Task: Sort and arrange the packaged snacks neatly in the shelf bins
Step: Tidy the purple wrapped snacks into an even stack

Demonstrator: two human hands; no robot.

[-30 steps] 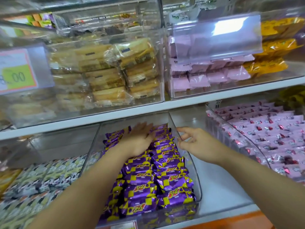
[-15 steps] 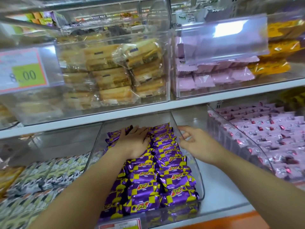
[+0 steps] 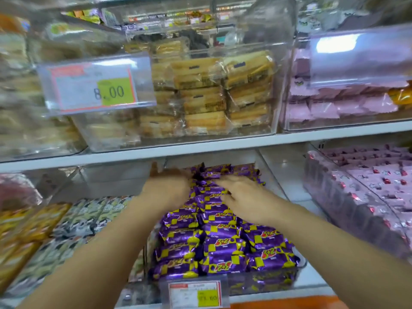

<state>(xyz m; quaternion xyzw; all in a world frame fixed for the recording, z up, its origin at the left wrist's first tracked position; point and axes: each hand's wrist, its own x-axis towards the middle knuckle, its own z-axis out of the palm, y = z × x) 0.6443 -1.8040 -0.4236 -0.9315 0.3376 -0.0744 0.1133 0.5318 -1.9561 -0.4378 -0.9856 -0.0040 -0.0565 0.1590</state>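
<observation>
Head view: your left hand (image 3: 169, 188) sits at centre frame on the back rows of the purple snack packs (image 3: 223, 244). It is blurred, but its fingers look stretched out rather than curled, and no pack shows pinched in them. Your right hand (image 3: 245, 197) lies just right of it, fingers straight and flat on the packs' tops, holding nothing. The packs fill the clear bin (image 3: 256, 283) on the lower shelf, from centre to lower centre of the frame, behind a price tag (image 3: 196, 295).

By my reading, this bin is mostly done. The front rows lie in three fairly even columns with logos facing up. The rows under your hands at the back look more jumbled and probably need pressing level.

Pink packs (image 3: 374, 186) at right and black-and-white packs (image 3: 89, 219) at lower left lie in rows in their own bins, and the biscuit packs (image 3: 211, 97) above are stacked. Whether those need work, you cannot judge from here.
</observation>
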